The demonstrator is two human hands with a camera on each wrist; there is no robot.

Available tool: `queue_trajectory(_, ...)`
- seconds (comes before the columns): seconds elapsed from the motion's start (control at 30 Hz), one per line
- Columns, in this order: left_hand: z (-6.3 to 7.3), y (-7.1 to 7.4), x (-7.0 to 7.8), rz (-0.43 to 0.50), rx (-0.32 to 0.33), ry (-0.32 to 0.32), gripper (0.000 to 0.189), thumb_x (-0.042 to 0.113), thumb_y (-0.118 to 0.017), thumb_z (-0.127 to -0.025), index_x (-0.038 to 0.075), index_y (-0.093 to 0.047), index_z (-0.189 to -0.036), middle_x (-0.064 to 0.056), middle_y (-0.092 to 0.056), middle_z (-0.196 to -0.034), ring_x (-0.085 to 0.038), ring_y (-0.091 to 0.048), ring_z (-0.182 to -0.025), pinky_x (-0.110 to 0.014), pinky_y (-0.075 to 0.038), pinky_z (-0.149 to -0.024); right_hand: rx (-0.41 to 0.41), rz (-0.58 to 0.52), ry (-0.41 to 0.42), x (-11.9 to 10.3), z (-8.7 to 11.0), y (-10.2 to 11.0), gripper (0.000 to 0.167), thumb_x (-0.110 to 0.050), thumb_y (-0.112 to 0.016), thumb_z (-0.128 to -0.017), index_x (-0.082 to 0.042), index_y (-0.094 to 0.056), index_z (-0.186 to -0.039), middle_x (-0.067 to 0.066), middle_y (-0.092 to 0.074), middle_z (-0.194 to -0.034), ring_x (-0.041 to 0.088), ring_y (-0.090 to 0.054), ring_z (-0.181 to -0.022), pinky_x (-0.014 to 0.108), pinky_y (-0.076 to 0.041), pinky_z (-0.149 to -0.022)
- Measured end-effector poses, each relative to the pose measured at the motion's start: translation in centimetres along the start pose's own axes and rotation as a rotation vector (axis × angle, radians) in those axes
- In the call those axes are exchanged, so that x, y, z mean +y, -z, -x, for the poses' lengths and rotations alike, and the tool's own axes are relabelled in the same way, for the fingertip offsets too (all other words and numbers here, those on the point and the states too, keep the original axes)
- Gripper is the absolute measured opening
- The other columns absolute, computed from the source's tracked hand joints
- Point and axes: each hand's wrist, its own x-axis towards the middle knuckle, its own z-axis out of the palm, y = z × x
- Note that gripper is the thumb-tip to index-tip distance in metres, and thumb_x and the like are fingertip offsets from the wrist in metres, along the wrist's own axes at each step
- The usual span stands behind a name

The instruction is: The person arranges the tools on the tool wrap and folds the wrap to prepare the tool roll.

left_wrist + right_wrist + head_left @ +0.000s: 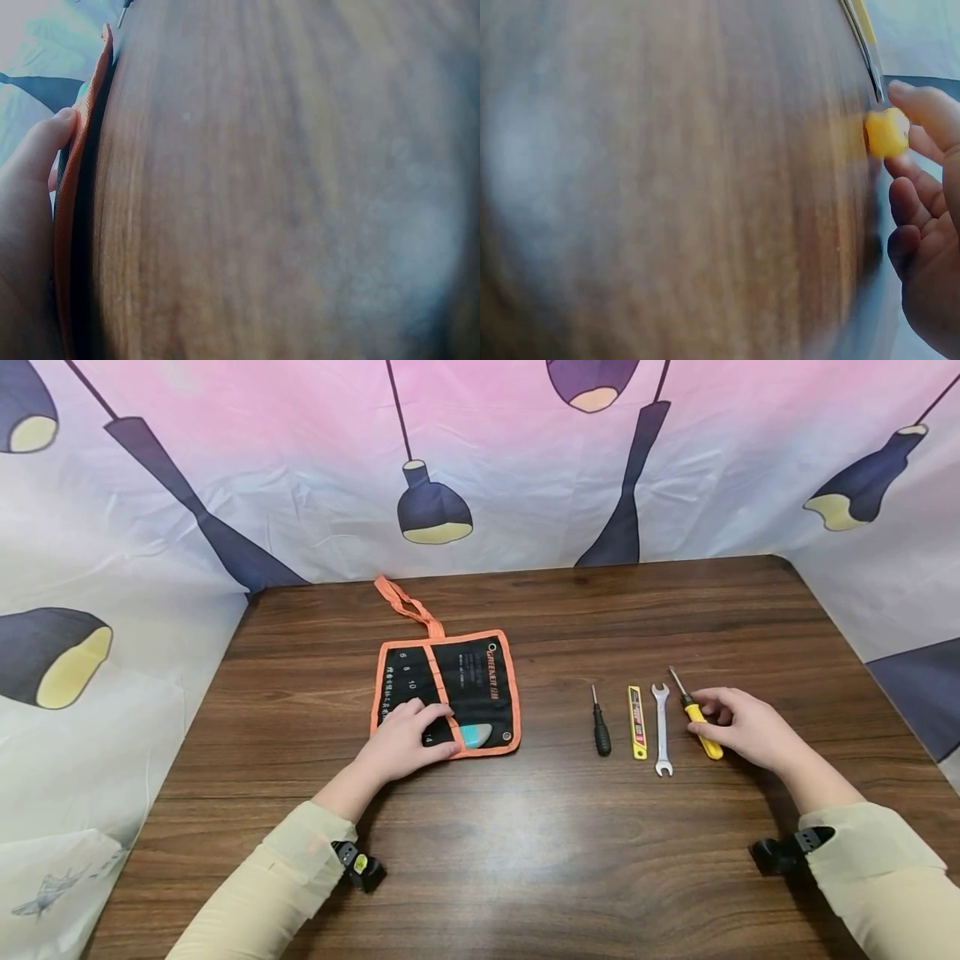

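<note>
My left hand rests on the lower left part of a black tool pouch with orange trim, its thumb near the bottom edge. Right beside those fingertips, a turquoise and grey rounded piece shows at the slanted orange pocket edge. On the right, my right hand has its thumb and index finger about the yellow handle of a screwdriver, which lies with its tip pointing away. The right wrist view shows the handle's end between thumb and fingers, the other fingers curled below.
Left of the yellow screwdriver lie a silver open-ended wrench, a flat yellow case and a small black screwdriver, roughly in a row. The pouch's orange strap stretches toward the back edge of the brown wooden table.
</note>
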Motion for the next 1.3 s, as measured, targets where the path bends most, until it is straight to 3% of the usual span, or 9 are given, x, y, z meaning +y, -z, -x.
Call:
queue_trajectory(0.2, 0.1, 0.0, -0.1, -0.005, -0.003, 0.007, 0.054, 0.054, -0.063, -0.082, 0.021, -0.058, -0.124, -0.001, -0.047, -0.087, -0.017, -0.044, -0.079, -0.034, -0.038, -0.071, 0.07, 0.02, -0.027, 0.4, 0.2, -0.1, 0.037, -0.023, -0.066, -0.088, 0.003, -0.058, -0.113, 0.005, -0.057, -0.081, 0.02, -0.052, -0.071, 0.033, -0.039, -0.06)
queue_trajectory(0.47, 0.1, 0.0, -0.2, -0.006, 0.002, 0.005, 0.054, 0.054, -0.064, -0.082, 0.021, -0.059, -0.124, 0.0, -0.047, -0.087, -0.017, -0.043, -0.078, -0.034, -0.037, -0.069, 0.142, 0.032, -0.037, 0.5, 0.3, -0.1, 0.029, -0.016, -0.065, -0.088, 0.006, -0.061, -0.107, 0.008, -0.058, -0.081, 0.022, -0.052, -0.07, 0.034, -0.039, -0.059)
queue_trajectory(0.83, 0.2, -0.1, -0.2, -0.005, -0.001, 0.008, 0.054, 0.054, -0.063, -0.082, 0.021, -0.058, -0.124, 0.0, -0.046, -0.086, -0.017, -0.043, -0.077, -0.034, -0.037, -0.069, 0.163, 0.043, 0.022, -0.3, -0.7, 0.1, 0.03, -0.015, -0.067, -0.087, 0.006, -0.062, -0.108, 0.009, -0.057, -0.084, 0.021, -0.049, -0.071, 0.033, -0.038, -0.058)
queue_trajectory(1.1, 0.2, 0.1, 0.0, -0.004, -0.002, 0.001, 0.054, 0.054, -0.063, -0.082, 0.021, -0.058, -0.124, 0.0, -0.045, -0.086, -0.017, -0.043, -0.078, -0.033, -0.037, -0.068, 0.186, 0.044, 0.118, -1.5, -1.9, -0.3, 0.022, -0.011, -0.068, -0.084, 0.002, -0.065, -0.102, 0.005, -0.055, -0.08, 0.017, -0.046, -0.068, 0.03, -0.036, -0.057)
queue_trajectory(1.3, 0.2, 0.2, 0.1, -0.006, 0.0, 0.004, 0.052, 0.054, -0.064, -0.082, 0.021, -0.058, -0.123, 0.0, -0.045, -0.086, -0.017, -0.042, -0.076, -0.032, -0.036, -0.068, 0.181, 0.029, 0.143, -2.8, -2.9, -0.6, 0.018, -0.011, -0.067, -0.085, -0.001, -0.067, -0.1, 0.004, -0.054, -0.079, 0.017, -0.047, -0.069, 0.033, -0.037, -0.06)
